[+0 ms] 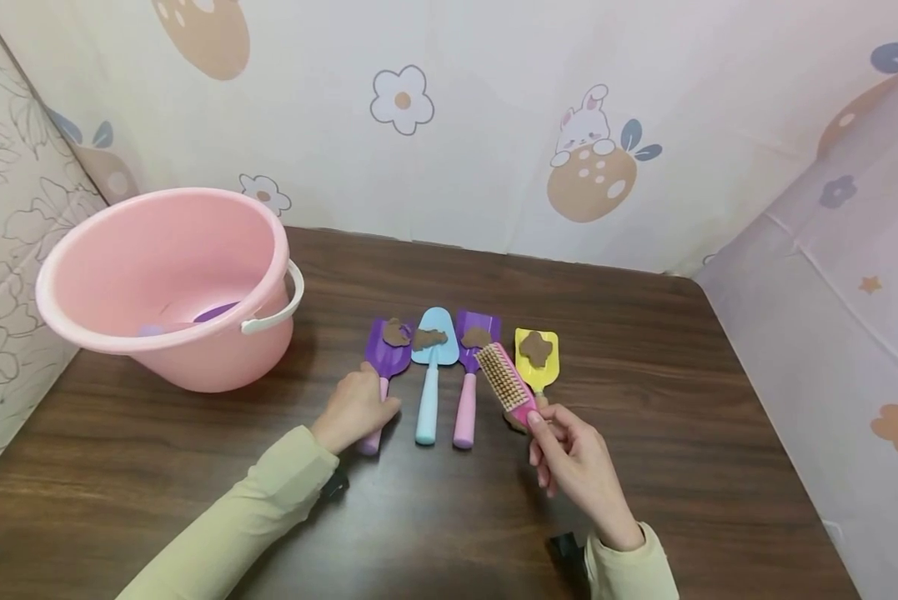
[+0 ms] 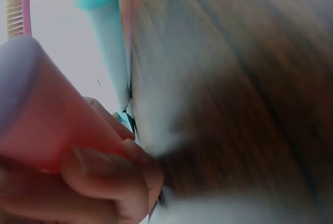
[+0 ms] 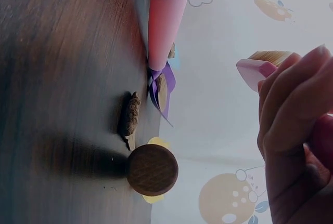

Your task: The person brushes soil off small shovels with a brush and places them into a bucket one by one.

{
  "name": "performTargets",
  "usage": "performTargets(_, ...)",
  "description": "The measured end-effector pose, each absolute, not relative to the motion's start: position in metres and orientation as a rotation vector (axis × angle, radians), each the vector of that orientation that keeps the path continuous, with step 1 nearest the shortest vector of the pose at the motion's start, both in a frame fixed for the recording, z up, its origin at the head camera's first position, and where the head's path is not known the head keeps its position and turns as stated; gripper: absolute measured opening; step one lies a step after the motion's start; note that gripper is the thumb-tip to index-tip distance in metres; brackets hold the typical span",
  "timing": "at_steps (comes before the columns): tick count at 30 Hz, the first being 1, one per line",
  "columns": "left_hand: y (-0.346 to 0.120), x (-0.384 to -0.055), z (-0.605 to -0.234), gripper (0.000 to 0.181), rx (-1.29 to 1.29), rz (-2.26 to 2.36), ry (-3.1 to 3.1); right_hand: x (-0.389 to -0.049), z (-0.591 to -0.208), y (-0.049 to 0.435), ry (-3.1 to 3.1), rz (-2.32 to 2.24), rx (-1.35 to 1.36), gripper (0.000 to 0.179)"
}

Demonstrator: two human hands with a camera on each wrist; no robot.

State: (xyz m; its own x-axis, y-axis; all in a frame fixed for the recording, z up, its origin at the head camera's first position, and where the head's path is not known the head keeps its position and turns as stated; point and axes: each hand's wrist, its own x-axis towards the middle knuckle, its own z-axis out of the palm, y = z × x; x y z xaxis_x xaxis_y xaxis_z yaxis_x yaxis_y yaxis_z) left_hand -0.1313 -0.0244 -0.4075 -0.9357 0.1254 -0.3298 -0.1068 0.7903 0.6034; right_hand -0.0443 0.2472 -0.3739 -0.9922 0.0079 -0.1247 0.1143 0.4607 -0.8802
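Observation:
My left hand (image 1: 353, 408) grips the pink handle (image 2: 62, 115) of the leftmost purple toy shovel (image 1: 385, 358), which lies on the table. My right hand (image 1: 582, 467) holds a pink brush (image 1: 505, 379) by its handle, tan bristles showing, raised over the second purple shovel (image 1: 465, 412) and the yellow shovel (image 1: 542, 377). Between the two purple ones lies a light blue trowel (image 1: 428, 408). Flat brown clay-like pieces sit on the blades, such as the one (image 1: 535, 349) on the yellow blade. Another brown lump (image 3: 131, 115) rests on the table near the yellow shovel's handle (image 3: 153, 170).
A pink bucket (image 1: 216, 367) with a white handle (image 1: 276, 317) stands at the left, with purple items inside. Behind the dark wooden table (image 1: 644, 358) hangs a patterned cloth (image 1: 479, 167), and more cloth borders both sides.

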Motion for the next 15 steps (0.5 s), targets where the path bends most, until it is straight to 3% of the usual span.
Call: performTargets(15, -0.028, -0.122, -0.393, 0.06, 0.084, 0.932, 2.573, -0.046, -0.372, 0.242, 2.591, -1.597, 0.103, 0.031)
